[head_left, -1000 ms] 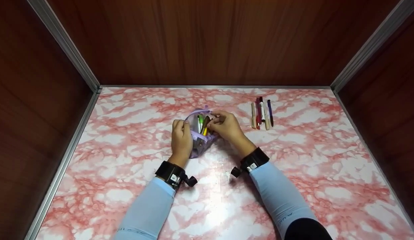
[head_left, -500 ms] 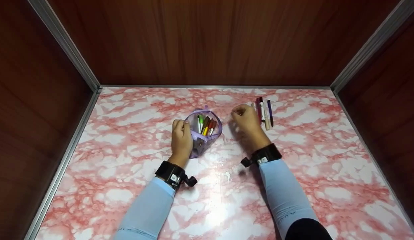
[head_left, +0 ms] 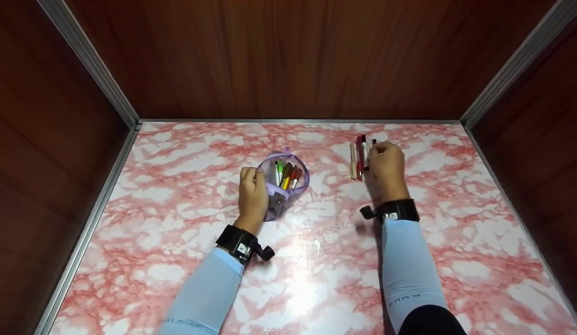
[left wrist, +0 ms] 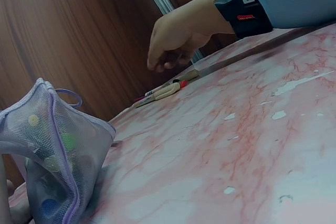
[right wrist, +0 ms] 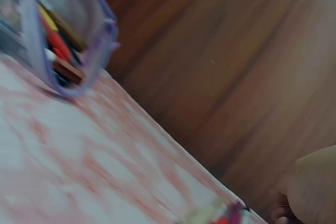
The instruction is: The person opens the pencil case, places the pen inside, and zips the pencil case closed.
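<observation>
A purple mesh pencil case stands with its mouth open, several pens and markers inside it. My left hand grips its left side; in the left wrist view the fingers are mostly out of frame. To the right, my right hand is over a row of loose pens, and the left wrist view has it just above them, fingers loosely bent with nothing seen in them. Left of that hand lie a beige pen, a red pen and a black-capped white marker. The hand covers most of a dark pen.
The red-and-white marbled tabletop is enclosed by a brown wooden back panel and side panels with grey metal edging. A camera strap sits on each wrist, its small black camera sticking out inward.
My right hand has left the pencil case mouth and travelled right to the loose pens. Reddish-brown markers it covered now show inside the case. My left hand and the case have stayed put.
</observation>
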Action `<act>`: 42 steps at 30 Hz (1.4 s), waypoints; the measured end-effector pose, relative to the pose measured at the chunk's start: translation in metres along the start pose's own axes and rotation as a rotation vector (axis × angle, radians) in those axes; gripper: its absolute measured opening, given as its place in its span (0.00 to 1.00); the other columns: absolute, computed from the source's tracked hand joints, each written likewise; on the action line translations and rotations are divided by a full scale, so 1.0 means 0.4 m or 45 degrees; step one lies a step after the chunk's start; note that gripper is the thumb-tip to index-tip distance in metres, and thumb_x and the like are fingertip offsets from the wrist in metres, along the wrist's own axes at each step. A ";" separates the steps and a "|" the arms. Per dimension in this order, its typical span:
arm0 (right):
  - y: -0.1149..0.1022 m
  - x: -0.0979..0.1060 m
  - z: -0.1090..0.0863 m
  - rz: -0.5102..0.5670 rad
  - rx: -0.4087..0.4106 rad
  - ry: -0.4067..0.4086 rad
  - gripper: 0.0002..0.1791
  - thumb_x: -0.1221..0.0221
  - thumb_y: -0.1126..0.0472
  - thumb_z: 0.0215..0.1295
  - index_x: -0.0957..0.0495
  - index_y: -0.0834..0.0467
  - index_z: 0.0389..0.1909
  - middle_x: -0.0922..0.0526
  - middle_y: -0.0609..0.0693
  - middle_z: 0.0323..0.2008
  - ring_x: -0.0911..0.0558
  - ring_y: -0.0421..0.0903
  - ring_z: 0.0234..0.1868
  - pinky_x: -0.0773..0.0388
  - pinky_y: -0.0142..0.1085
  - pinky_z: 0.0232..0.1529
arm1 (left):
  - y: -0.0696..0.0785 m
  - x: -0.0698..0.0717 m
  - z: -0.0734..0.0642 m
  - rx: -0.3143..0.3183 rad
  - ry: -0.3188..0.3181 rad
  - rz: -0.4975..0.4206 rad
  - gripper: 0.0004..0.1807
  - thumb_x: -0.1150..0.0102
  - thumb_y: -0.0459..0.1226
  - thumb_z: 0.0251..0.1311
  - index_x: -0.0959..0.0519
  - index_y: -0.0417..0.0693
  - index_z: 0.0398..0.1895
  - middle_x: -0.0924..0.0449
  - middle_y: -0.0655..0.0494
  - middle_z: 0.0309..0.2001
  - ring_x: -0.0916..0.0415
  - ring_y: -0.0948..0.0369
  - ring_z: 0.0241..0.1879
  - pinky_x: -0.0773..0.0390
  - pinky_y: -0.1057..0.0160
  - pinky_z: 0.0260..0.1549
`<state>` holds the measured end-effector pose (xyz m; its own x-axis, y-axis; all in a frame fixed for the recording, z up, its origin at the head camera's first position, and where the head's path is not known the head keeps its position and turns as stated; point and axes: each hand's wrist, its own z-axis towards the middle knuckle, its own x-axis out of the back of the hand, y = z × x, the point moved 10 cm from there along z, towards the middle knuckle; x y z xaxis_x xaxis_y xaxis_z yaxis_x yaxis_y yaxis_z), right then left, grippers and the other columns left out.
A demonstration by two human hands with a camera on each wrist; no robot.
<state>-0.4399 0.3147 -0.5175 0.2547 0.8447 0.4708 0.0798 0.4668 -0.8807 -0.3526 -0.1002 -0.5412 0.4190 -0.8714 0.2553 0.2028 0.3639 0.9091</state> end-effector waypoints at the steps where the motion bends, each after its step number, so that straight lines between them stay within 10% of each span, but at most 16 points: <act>1: 0.002 0.016 0.005 -0.071 0.023 0.027 0.19 0.43 0.64 0.83 0.14 0.69 0.63 0.11 0.68 0.61 0.13 0.63 0.57 0.12 0.51 0.60 | 0.001 0.000 0.000 -0.003 0.000 -0.002 0.16 0.49 0.37 0.86 0.24 0.38 0.35 0.26 0.43 0.47 0.26 0.52 0.44 0.24 0.59 0.47; 11: 0.046 0.063 0.025 -0.321 0.028 0.118 0.21 0.38 0.61 0.81 0.14 0.68 0.66 0.12 0.71 0.58 0.14 0.68 0.59 0.19 0.61 0.66 | 0.000 0.000 -0.002 0.018 -0.008 0.013 0.16 0.49 0.38 0.86 0.24 0.40 0.35 0.26 0.45 0.47 0.26 0.53 0.44 0.24 0.59 0.47; 26: 0.043 0.034 0.022 -0.514 0.011 -0.044 0.24 0.44 0.65 0.72 0.13 0.64 0.65 0.12 0.69 0.65 0.15 0.70 0.68 0.20 0.63 0.72 | 0.002 0.000 0.000 0.022 -0.010 0.018 0.16 0.49 0.39 0.86 0.24 0.40 0.35 0.27 0.45 0.47 0.27 0.54 0.44 0.24 0.59 0.46; 42: 0.053 0.049 0.021 -0.521 -0.024 -0.019 0.24 0.45 0.63 0.77 0.18 0.69 0.67 0.15 0.72 0.65 0.17 0.71 0.69 0.21 0.63 0.73 | 0.004 0.001 -0.002 0.008 -0.006 0.002 0.17 0.49 0.38 0.86 0.26 0.41 0.33 0.26 0.45 0.47 0.27 0.54 0.44 0.26 0.61 0.46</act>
<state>-0.4413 0.3432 -0.5266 0.1843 0.5943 0.7828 0.1891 0.7602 -0.6216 -0.3514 -0.0997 -0.5398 0.4152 -0.8724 0.2581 0.1969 0.3631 0.9107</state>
